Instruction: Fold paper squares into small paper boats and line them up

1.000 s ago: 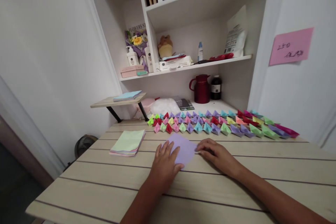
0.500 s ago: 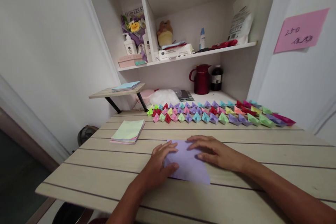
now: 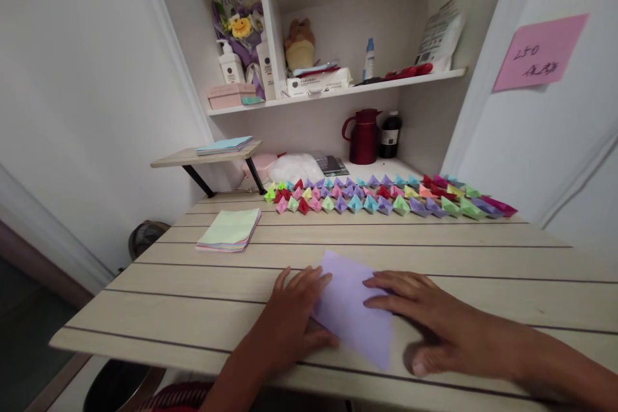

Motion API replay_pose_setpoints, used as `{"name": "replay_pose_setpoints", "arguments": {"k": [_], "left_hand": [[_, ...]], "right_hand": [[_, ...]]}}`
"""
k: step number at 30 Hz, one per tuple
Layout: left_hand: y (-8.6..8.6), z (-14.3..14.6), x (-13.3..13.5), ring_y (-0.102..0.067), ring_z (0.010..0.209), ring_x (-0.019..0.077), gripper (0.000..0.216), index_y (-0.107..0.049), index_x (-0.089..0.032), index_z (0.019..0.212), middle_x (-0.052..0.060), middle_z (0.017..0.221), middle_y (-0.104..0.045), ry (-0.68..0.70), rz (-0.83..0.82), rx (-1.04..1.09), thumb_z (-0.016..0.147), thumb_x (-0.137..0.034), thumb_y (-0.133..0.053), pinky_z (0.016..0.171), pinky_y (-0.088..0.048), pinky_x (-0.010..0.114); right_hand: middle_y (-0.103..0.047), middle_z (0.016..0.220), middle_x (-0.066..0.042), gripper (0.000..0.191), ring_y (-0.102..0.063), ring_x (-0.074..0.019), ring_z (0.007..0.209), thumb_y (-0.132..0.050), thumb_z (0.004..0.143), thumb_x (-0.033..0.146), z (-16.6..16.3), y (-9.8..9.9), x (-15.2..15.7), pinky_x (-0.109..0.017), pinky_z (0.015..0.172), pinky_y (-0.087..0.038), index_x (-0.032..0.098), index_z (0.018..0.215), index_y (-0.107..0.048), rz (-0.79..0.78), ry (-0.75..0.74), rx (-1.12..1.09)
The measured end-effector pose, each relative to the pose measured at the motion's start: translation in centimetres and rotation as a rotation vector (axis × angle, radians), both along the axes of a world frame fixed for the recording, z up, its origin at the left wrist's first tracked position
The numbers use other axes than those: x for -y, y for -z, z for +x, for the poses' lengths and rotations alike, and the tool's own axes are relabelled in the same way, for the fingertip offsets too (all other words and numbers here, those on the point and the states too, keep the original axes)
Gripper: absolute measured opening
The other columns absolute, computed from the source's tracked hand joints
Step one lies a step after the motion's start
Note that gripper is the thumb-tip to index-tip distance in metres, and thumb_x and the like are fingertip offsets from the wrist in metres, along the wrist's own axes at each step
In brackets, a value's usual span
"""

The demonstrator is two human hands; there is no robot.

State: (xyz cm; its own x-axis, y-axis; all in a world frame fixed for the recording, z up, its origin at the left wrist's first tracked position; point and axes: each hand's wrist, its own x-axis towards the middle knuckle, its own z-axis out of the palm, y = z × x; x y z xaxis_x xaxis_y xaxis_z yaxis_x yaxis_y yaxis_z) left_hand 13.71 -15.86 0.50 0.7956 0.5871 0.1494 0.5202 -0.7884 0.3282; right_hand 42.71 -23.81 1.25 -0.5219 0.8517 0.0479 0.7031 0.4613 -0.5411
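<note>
A sheet of purple paper (image 3: 355, 309) lies turned at an angle on the wooden table, near its front edge. My left hand (image 3: 299, 309) rests at the paper's left side, fingers spread, its fingertips over the edge. From the right, my right hand (image 3: 425, 315) touches the paper with its outstretched fingertips, and its thumb stands apart from the sheet on the wood. Both hands are open. Farther back, rows of small folded paper boats (image 3: 376, 196) in many colours stand across the table.
A stack of coloured paper sheets (image 3: 229, 230) with light green on top lies at the left. Behind it stands a small raised shelf (image 3: 178, 158) bearing blue sheets (image 3: 224, 145). A red jug (image 3: 364, 136) and a dark bottle (image 3: 390, 135) stand at the back.
The purple paper has turned, so one corner now points toward me. My right hand has come closer to me with its thumb farther out. The camera view has shifted slightly.
</note>
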Motion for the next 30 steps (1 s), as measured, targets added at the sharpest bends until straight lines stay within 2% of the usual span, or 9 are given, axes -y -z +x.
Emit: {"name": "replay_pose_setpoints", "arguments": {"k": [2, 5, 9, 12, 15, 18, 23, 25, 30], "left_hand": [[0.4, -0.2, 0.6, -0.03, 0.138, 0.0318, 0.072, -0.039, -0.03, 0.14, 0.01, 0.149, -0.037, -0.009, 0.093, -0.015, 0.077, -0.053, -0.064, 0.114, -0.009, 0.06], [0.8, -0.4, 1.4, -0.037, 0.134, 0.0339, 0.072, -0.043, -0.03, 0.136, 0.009, 0.143, -0.046, 0.102, 0.154, -0.032, 0.074, -0.063, -0.059, 0.112, -0.007, 0.063], [0.8, -0.4, 2.0, -0.054, 0.117, 0.0293, 0.084, -0.043, -0.024, 0.135, 0.011, 0.127, -0.06, 0.118, 0.178, -0.007, 0.067, -0.07, -0.06, 0.111, -0.022, 0.059], [0.9, -0.4, 2.3, -0.059, 0.106, 0.0258, 0.073, -0.051, -0.022, 0.124, 0.009, 0.116, -0.065, 0.082, 0.247, -0.007, 0.066, -0.062, -0.069, 0.107, -0.031, 0.054], [1.4, -0.7, 2.5, -0.055, 0.112, 0.0275, 0.069, -0.052, -0.022, 0.123, 0.01, 0.122, -0.061, 0.083, 0.407, 0.035, 0.069, -0.061, -0.067, 0.107, -0.027, 0.053], [2.0, -0.9, 2.4, -0.045, 0.124, 0.0324, 0.091, -0.039, -0.023, 0.138, 0.013, 0.137, -0.051, 0.129, 0.507, 0.03, 0.066, -0.074, -0.058, 0.109, -0.018, 0.057], [2.5, -0.8, 2.4, -0.053, 0.112, 0.0279, 0.096, -0.027, -0.022, 0.145, 0.01, 0.127, -0.059, 0.259, 0.402, -0.061, 0.068, -0.07, -0.06, 0.106, -0.028, 0.05], [2.4, -0.7, 2.6, -0.056, 0.107, 0.0266, 0.095, -0.025, -0.023, 0.146, 0.009, 0.121, -0.062, 0.227, 0.333, -0.027, 0.07, -0.066, -0.062, 0.101, -0.035, 0.047], [1.2, -0.4, 3.0, -0.059, 0.1, 0.0242, 0.098, -0.017, -0.029, 0.148, 0.007, 0.117, -0.063, 0.112, 0.117, 0.087, 0.07, -0.054, -0.07, 0.086, -0.047, 0.038]], "right_hand": [[-0.046, 0.142, -0.008, 0.069, -0.037, -0.0377, 0.13, -0.067, 0.074, 0.055, -0.2, 0.9, 1.8, -0.058, 0.106, -0.029, 0.041, 0.137, -0.045, 0.057, 0.1, 0.037], [-0.048, 0.139, -0.011, 0.075, -0.047, -0.0363, 0.121, -0.066, 0.073, 0.058, -0.6, 1.9, 3.5, -0.054, 0.1, -0.039, 0.041, 0.141, -0.038, 0.052, 0.17, 0.084], [-0.03, 0.152, -0.007, 0.088, -0.029, -0.0403, 0.135, -0.068, 0.066, 0.064, -0.6, 2.2, 3.8, -0.06, 0.107, -0.027, 0.04, 0.143, -0.034, 0.186, 0.141, 0.128], [-0.024, 0.155, -0.007, 0.095, -0.022, -0.0394, 0.139, -0.066, 0.067, 0.067, -0.6, 2.4, 4.1, -0.059, 0.11, -0.023, 0.035, 0.147, -0.026, 0.193, 0.182, 0.135], [-0.03, 0.153, -0.006, 0.088, -0.028, -0.0358, 0.138, -0.065, 0.074, 0.059, -1.0, 3.0, 5.0, -0.055, 0.111, -0.025, 0.035, 0.148, -0.023, 0.155, 0.165, 0.137], [-0.033, 0.152, -0.006, 0.081, -0.032, -0.0369, 0.136, -0.068, 0.075, 0.048, -1.6, 3.5, 5.7, -0.057, 0.111, -0.022, 0.035, 0.146, -0.03, 0.213, 0.103, 0.138], [-0.047, 0.142, -0.008, 0.061, -0.042, -0.0333, 0.129, -0.065, 0.079, 0.035, -1.9, 3.3, 5.6, -0.049, 0.104, -0.035, 0.033, 0.137, -0.047, 0.262, 0.143, 0.075], [-0.051, 0.139, -0.008, 0.058, -0.045, -0.0316, 0.127, -0.066, 0.078, 0.037, -1.8, 2.9, 5.6, -0.046, 0.102, -0.039, 0.033, 0.133, -0.05, 0.214, 0.159, 0.045], [-0.05, 0.139, -0.006, 0.056, -0.046, -0.0288, 0.126, -0.057, 0.086, 0.04, -1.5, 2.4, 5.6, -0.045, 0.102, -0.04, 0.035, 0.139, -0.041, 0.08, 0.313, -0.092]]}}
